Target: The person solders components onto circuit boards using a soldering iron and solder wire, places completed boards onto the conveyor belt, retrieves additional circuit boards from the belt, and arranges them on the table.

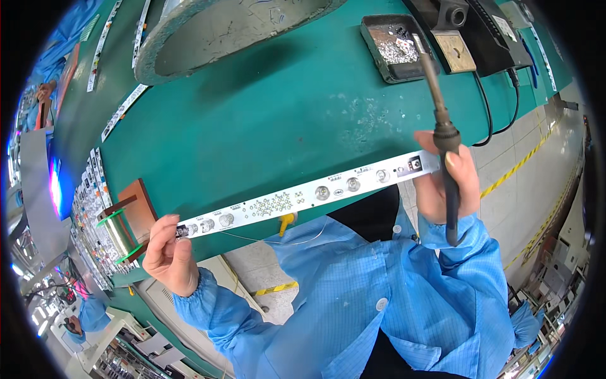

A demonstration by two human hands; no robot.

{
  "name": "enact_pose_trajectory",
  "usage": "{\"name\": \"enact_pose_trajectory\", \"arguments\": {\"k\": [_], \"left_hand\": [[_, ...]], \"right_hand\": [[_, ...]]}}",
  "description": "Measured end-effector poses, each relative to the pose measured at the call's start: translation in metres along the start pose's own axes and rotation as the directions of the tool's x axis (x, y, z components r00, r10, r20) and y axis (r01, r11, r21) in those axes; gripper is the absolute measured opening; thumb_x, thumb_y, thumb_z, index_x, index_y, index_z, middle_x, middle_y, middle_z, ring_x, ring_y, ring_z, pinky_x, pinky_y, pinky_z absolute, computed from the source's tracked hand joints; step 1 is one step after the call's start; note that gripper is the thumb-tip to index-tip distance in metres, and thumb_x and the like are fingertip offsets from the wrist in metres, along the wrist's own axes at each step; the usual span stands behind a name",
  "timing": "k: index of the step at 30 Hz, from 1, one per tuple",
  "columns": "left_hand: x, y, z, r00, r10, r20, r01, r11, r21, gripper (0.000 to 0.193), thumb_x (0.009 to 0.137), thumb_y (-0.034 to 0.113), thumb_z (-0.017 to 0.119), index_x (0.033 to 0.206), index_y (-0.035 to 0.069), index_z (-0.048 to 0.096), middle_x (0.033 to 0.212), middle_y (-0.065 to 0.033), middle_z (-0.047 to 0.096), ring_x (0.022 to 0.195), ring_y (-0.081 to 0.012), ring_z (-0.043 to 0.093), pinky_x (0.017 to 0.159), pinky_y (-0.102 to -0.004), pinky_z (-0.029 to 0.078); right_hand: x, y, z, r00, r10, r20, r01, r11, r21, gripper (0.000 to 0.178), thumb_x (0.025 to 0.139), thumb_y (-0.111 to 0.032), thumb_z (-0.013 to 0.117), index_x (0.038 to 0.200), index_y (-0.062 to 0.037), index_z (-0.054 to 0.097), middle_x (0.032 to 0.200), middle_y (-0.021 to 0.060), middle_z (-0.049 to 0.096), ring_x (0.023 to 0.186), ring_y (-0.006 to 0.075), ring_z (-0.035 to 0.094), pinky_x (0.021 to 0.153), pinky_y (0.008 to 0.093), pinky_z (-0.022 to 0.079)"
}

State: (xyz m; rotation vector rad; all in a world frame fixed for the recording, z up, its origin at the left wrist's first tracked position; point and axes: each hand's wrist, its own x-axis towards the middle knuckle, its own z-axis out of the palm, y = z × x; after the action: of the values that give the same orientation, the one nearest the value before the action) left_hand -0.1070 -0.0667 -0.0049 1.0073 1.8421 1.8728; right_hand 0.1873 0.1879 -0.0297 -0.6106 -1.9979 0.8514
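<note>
A long white LED strip board (303, 196) with round lenses hangs level over the near edge of the green bench (265, 120). My left hand (169, 252) pinches its left end between thumb and fingers. My right hand (449, 183) supports the strip's right end and also grips a dark soldering iron (442, 126), whose tip points up and away toward a small tray of solder scraps (394, 45). A thin solder wire (278, 241) trails below the strip.
A spool of solder wire (120, 237) on a brown stand sits at the left. More white strips (95, 208) lie stacked at far left. A soldering station (480, 31) with cables stands at the back right. A large grey round plate (221, 31) lies at the back.
</note>
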Motion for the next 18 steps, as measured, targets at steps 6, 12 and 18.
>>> {"name": "enact_pose_trajectory", "arguments": {"k": [6,12,18], "left_hand": [[-0.001,-0.006,0.001,0.998,0.039,-0.041,-0.037,0.998,0.044,0.027,0.071,-0.005,0.070,0.097,-0.003,0.062,0.109,-0.0222,0.059,0.076,-0.0096,0.055,0.073,-0.0205,0.044],[-0.004,-0.008,0.000,0.998,0.053,-0.034,-0.051,0.996,0.068,0.027,0.071,-0.005,0.071,0.097,-0.003,0.062,0.108,-0.0223,0.059,0.074,-0.0089,0.055,0.068,-0.0184,0.044],[-0.005,-0.009,0.000,0.998,0.058,-0.029,-0.056,0.996,0.066,0.027,0.072,-0.006,0.070,0.097,-0.003,0.062,0.108,-0.0228,0.059,0.080,-0.0122,0.058,0.072,-0.0207,0.047]], "right_hand": [[0.011,-0.002,-0.003,0.995,-0.076,0.069,0.056,0.966,0.253,0.071,0.068,0.017,0.067,0.128,-0.0094,0.041,0.118,0.0241,0.054,0.102,0.0317,0.060,0.085,0.0418,0.049],[0.021,-0.002,-0.001,0.975,-0.191,0.111,0.157,0.952,0.262,0.068,0.067,0.015,0.070,0.124,-0.0105,0.044,0.111,0.0244,0.058,0.093,0.0308,0.063,0.080,0.0400,0.052],[0.020,-0.001,0.002,0.992,-0.122,-0.015,0.118,0.913,0.390,0.054,0.065,0.013,0.073,0.112,-0.0056,0.055,0.091,0.0228,0.066,0.082,0.0314,0.067,0.070,0.0380,0.053]]}}
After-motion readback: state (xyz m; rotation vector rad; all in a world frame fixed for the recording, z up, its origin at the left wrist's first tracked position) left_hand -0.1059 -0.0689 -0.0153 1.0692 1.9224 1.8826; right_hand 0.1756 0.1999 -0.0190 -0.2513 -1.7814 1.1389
